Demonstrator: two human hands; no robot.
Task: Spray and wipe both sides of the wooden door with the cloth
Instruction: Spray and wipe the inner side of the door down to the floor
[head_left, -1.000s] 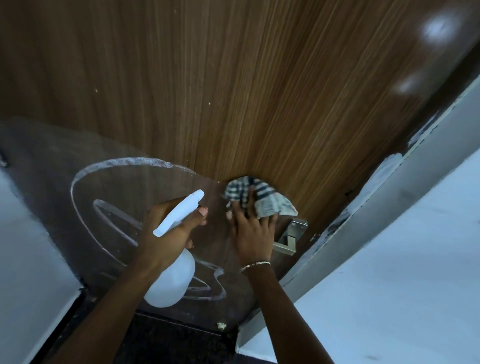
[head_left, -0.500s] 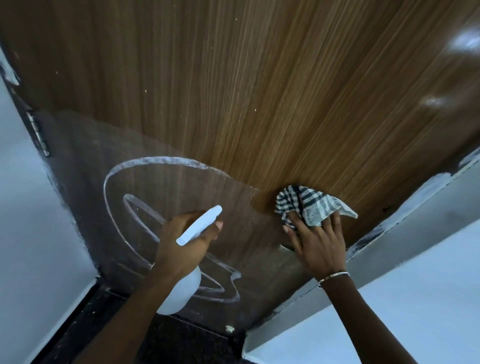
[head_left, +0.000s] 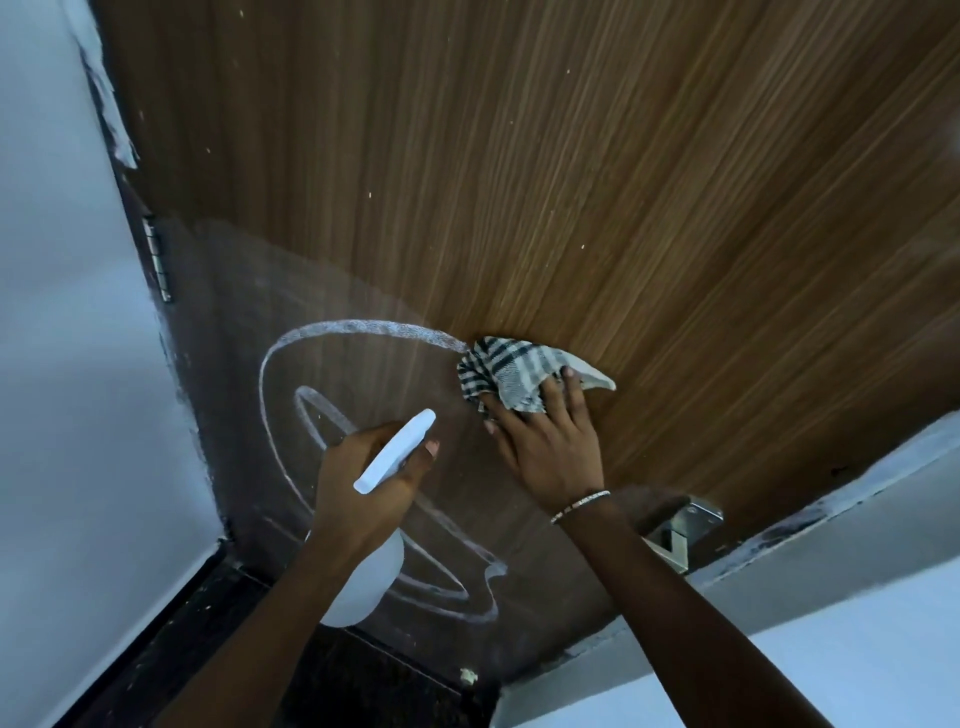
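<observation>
Mostly glossy wooden door (head_left: 571, 182); white swirls (head_left: 363, 328) low; checked cloth (head_left: 519, 374).

Door (head_left: 571, 182) face above the cloth (head_left: 519, 376) is free. The handle (head_left: 681, 525) projects near the right hand (head_left: 550, 452). The bottle (head_left: 363, 587) in the left hand (head_left: 363, 493) blocks the lower centre. A wall (head_left: 62, 415) bounds the left side, the frame (head_left: 831, 551) the right.

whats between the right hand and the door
The striped cloth, pressed against the wooden door under the fingers of the right hand, as the head view shows.
</observation>
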